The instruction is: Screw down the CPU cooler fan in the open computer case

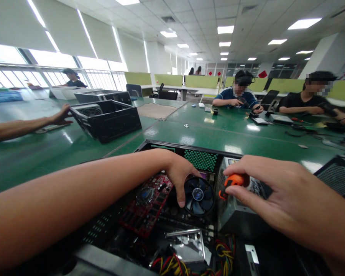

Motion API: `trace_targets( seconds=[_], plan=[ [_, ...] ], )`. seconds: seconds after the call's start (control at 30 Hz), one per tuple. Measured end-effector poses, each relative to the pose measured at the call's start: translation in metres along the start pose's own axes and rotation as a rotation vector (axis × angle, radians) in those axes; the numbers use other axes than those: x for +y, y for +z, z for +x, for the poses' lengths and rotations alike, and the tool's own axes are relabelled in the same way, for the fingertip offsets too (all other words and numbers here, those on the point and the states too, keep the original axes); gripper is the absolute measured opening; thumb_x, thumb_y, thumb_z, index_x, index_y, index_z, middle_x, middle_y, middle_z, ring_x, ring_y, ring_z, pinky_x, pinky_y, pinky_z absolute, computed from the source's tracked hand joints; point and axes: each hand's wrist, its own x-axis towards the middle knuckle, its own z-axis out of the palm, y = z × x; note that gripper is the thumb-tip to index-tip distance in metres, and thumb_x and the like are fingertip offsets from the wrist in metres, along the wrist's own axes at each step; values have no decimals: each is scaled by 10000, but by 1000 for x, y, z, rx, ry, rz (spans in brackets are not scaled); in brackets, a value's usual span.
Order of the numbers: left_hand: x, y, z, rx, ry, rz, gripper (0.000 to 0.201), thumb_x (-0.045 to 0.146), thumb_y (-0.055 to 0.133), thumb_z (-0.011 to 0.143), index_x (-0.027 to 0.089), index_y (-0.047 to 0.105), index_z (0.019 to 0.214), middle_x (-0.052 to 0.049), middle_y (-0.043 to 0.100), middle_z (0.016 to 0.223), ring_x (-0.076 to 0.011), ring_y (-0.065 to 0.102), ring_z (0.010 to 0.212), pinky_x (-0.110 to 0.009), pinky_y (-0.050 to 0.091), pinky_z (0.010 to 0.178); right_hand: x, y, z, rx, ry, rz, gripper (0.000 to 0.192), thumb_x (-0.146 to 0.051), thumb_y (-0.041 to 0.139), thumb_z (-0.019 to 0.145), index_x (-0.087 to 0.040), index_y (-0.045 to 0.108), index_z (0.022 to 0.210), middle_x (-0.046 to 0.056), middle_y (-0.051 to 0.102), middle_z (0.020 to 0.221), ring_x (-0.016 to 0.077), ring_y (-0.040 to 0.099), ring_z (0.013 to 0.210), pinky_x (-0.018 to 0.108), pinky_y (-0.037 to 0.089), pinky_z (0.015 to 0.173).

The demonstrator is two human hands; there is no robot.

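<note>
An open black computer case [149, 145] lies in front of me. Inside it, my left hand [180, 174] grips the edge of a round black cooling fan [199, 195], thumb on the near side and the other fingers mostly hidden behind. To the right, my right hand [264, 188] pinches an orange and black screwdriver [234, 182] by its handle; its shaft is not visible. That hand is above the grey power supply [230, 214]. Left of the fan sits a red circuit board [149, 203] with a round cooler. Below the fan is a silvery metal bracket [189, 245].
Colourful cables [225, 251] bunch at the case's near side. Another black case [112, 119] stands tilted on the green table [172, 132], with another person's hand [63, 114] at its left. Two co-workers sit across at the right, among parts. A mesh panel [339, 174] lies at right.
</note>
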Motion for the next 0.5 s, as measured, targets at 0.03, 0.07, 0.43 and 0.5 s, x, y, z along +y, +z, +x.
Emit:
trace_targets(
  seconds=[0.03, 0.07, 0.43, 0.5],
  plan=[
    [0, 0, 0, -5, -3, -2, 964, 340, 1000, 552, 224, 696, 1459, -29, 795, 1405, -318, 732, 1305, -366, 541, 1151, 0, 0, 0, -5, 17, 7, 119, -287, 637, 1070, -274, 753, 1049, 1, 826, 915, 178, 795, 768, 274, 604, 629],
    [0, 0, 0, -12, -5, -2, 974, 336, 1000, 552, 215, 690, 1467, -33, 794, 1407, -317, 732, 1303, -362, 542, 1148, 1, 1, 0, -14, 29, 16, 98, -306, 659, 1064, -283, 743, 1022, -14, 809, 878, 172, 779, 737, 266, 584, 603],
    [-1, -3, 5, -15, 0, -1, 967, 303, 1005, 547, 207, 693, 1458, -38, 788, 1419, -327, 718, 1334, -362, 530, 1162, -4, 2, -4, -70, 30, 74, 343, -151, 475, 1107, -288, 692, 1334, 21, 823, 1248, 173, 792, 1116, 292, 618, 930],
    [-1, -2, 4, -19, -3, -14, 968, 300, 1006, 544, 210, 694, 1456, -35, 787, 1423, -324, 717, 1336, -361, 531, 1161, -3, 2, -4, -59, 41, 69, 317, -166, 487, 1103, -281, 697, 1311, 27, 832, 1198, 180, 806, 1068, 296, 625, 885]
  ],
)
